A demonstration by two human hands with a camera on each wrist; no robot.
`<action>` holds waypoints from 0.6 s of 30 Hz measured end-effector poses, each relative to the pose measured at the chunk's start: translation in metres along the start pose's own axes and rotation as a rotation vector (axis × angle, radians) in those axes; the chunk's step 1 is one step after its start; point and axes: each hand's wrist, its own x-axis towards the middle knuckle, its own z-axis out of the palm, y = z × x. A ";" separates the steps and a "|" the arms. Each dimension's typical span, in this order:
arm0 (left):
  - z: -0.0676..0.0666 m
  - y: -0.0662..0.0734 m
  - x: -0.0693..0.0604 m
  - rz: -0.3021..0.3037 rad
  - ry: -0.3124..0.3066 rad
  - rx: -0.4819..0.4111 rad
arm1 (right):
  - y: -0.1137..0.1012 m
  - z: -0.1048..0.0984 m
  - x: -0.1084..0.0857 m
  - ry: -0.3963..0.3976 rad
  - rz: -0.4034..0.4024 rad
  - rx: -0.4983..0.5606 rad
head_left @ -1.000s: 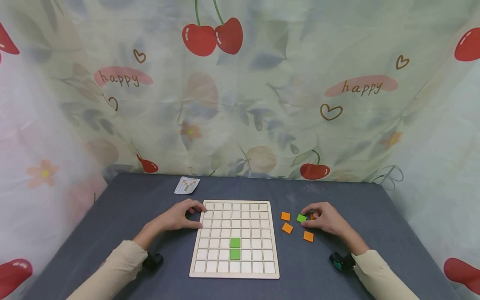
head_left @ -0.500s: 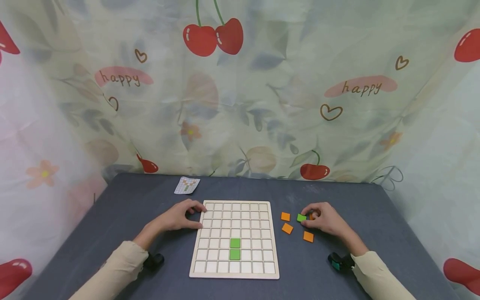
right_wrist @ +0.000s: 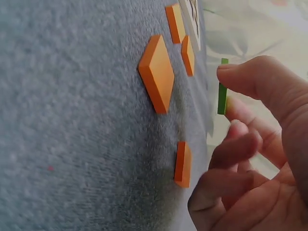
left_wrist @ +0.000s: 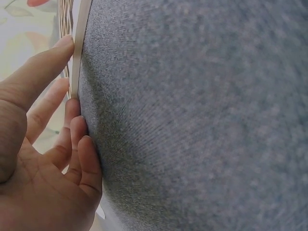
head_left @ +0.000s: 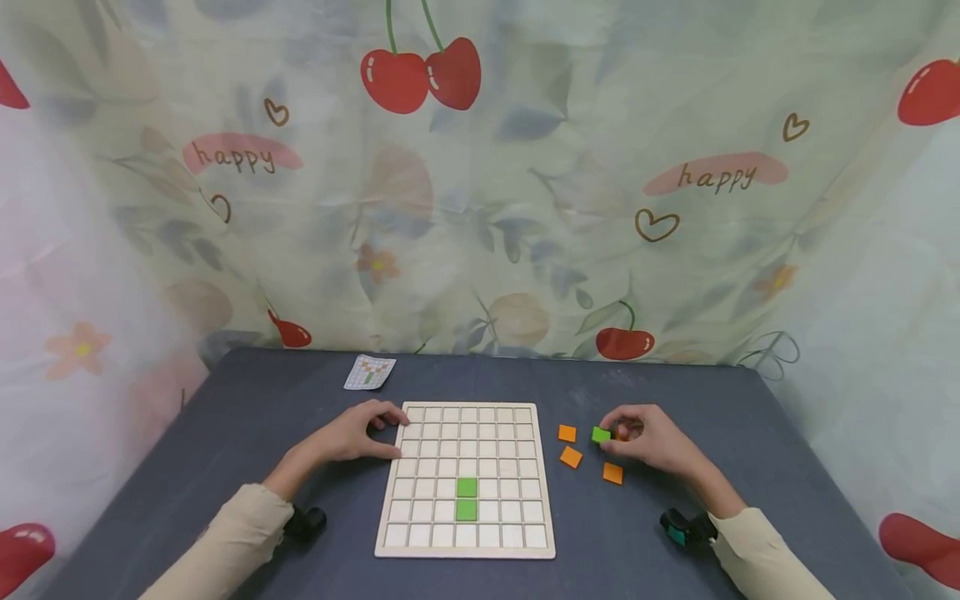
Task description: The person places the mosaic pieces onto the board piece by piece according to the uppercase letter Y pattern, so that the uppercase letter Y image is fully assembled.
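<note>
A pale wooden grid board point(head_left: 465, 552) lies on the dark cloth, with two green tiles point(head_left: 467, 498) in neighbouring cells of one column. At its upper left edge rests the left hand point(head_left: 363, 432), thumb and fingertips touching the rim; the left wrist view has this hand point(left_wrist: 53, 144) against the board's edge point(left_wrist: 80, 53). Right of the board, the right hand point(head_left: 651, 435) pinches a green tile point(head_left: 601, 435) between thumb and finger. In the right wrist view that tile point(right_wrist: 222, 98) is raised above the cloth, its lower fingers curled beneath.
Orange tiles point(head_left: 571, 457) lie between the board and the right hand, another point(head_left: 612, 473) just below that hand. One more orange tile point(right_wrist: 183, 164) sits beside the curled fingers. A small printed card point(head_left: 370, 372) lies behind the board. A patterned curtain point(head_left: 465, 208) hangs beyond the table.
The green tile in the right hand has tilted and risen slightly. The left hand stays on the board's edge. The whole head view has shifted slightly.
</note>
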 end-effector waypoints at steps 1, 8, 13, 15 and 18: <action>0.000 0.000 0.000 0.001 0.000 0.001 | -0.001 0.001 0.000 -0.007 -0.007 0.002; -0.001 0.001 0.000 0.006 -0.005 -0.003 | -0.010 0.008 -0.003 -0.046 -0.055 0.035; -0.001 0.000 0.000 -0.014 -0.010 -0.016 | -0.018 0.014 -0.002 -0.068 -0.079 0.061; 0.000 0.000 0.000 -0.023 -0.010 -0.020 | -0.019 0.017 0.000 -0.075 -0.081 0.063; 0.000 0.000 0.000 -0.028 -0.009 -0.023 | -0.021 0.021 0.002 -0.084 -0.078 0.075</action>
